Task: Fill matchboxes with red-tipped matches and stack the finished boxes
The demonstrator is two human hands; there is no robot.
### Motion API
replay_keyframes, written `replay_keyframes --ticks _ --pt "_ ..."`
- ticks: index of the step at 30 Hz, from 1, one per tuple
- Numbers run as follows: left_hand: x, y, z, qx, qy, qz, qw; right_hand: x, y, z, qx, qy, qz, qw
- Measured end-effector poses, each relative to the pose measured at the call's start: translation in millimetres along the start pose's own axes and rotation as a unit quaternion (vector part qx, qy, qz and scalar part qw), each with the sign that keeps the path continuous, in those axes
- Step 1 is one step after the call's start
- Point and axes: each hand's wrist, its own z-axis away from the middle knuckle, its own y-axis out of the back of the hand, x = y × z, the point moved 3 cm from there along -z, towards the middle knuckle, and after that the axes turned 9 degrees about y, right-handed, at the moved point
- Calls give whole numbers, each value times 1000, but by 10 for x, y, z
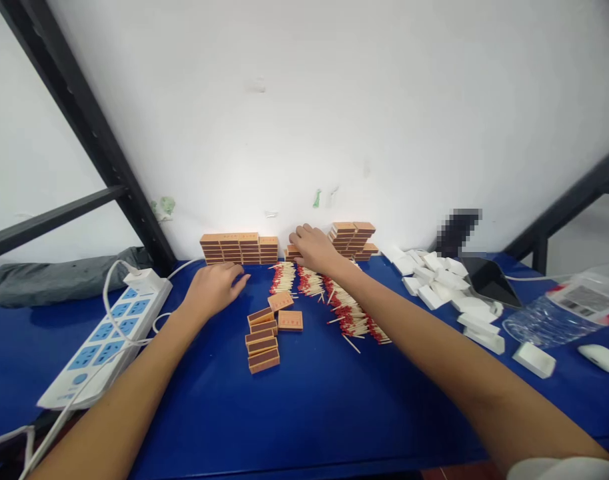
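Note:
My left hand (213,288) is open with thumb and fingers apart, just in front of the left stack of matchboxes (230,248); nothing shows in it. Reaching further back, my right hand (313,248) has its fingers closed over a low matchbox (290,253) by the wall, partly hidden by the hand. To its right rises another stack of matchboxes (352,239). Piles of red-tipped matches (347,307) lie below the right hand and forearm. Nearer to me are several loose matchboxes (262,347), most on their sides, and one lying flat (290,321).
A white power strip (107,340) with cables lies left, beside a dark rolled bundle (69,277). On the right are a heap of small white boxes (434,277), a dark phone-like device (489,280), a clear plastic bag (549,320) and a white mouse (602,359). A wall (294,133) closes the back.

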Motion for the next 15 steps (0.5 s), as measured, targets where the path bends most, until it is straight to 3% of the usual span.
replay_keyframes --ticks 15 --pt "24 17 19 43 -22 -28 998 -148 -112 -158 -12 16 72 997"
